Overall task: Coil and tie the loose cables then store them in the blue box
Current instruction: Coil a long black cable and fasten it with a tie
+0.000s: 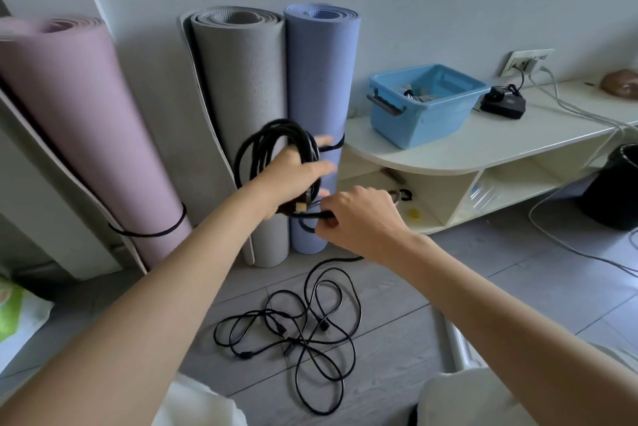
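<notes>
A black cable, wound into a coil (266, 142), hangs around my left hand (293, 177), whose fingers pass through its loops in front of the rolled mats. My right hand (359, 215) pinches the free end of that cable just below the coil. A second black cable (303, 325) lies tangled and loose on the grey floor beneath my arms. The blue box (421, 104) stands on the white low shelf to the right, with small items inside.
Three rolled mats, pink (79, 122), grey (245, 108) and blue (321, 80), lean against the wall. The white shelf unit (483, 146) also carries a black device (504, 104) with cords to a wall socket. A black bin (618, 187) stands at the far right.
</notes>
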Demonstrator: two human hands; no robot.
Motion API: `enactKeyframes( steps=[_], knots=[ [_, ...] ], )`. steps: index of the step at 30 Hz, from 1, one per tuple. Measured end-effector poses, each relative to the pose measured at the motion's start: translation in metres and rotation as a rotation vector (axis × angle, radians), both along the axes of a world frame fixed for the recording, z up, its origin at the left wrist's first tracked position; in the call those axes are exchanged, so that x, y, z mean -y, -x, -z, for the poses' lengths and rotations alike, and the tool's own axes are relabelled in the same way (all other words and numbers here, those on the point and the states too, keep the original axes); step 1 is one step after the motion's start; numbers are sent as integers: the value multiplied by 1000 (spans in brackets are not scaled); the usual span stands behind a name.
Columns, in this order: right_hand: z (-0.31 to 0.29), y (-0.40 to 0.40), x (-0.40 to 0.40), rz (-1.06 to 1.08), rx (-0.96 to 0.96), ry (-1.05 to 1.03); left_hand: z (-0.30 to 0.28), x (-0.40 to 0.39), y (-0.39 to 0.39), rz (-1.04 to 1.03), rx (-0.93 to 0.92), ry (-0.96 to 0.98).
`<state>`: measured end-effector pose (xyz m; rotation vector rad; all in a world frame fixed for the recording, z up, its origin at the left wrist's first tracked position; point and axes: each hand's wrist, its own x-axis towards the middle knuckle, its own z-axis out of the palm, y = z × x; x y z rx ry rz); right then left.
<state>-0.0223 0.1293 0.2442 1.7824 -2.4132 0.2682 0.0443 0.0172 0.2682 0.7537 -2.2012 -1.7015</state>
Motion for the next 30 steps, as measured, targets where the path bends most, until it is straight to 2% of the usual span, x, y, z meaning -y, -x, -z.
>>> enactKeyframes(
  steps=[1,3,5,8,11,13,17,19,22,24,26,30],
  knots=[
    [0,0,-2,-57,-39,7,2,-1,-1,51,124,32],
    [2,4,-4,-125,-101,42,3,-3,-6,121,280,-37],
    [5,12,-5,-98,-55,77,4,2,-9,147,343,-114],
    [10,21,-9,-43,64,89,-1,3,-10,204,320,-120],
    [3,30,-14,49,191,147,-1,-10,-3,239,354,113],
    [1,36,-16,128,180,131,0,-19,4,270,358,274],
    [6,52,-22,234,129,122,1,-36,11,344,373,391],
    [8,68,-29,363,211,-7,2,-32,8,303,357,397],
    [6,90,-44,568,474,-139,1,-8,-3,176,342,480],
    [4,100,-53,616,677,-5,0,12,-11,65,347,563],
    [-1,107,-58,638,775,213,2,28,-20,-24,370,622],
    [-8,114,-63,714,1027,602,18,55,-33,-230,454,631]
  ],
)
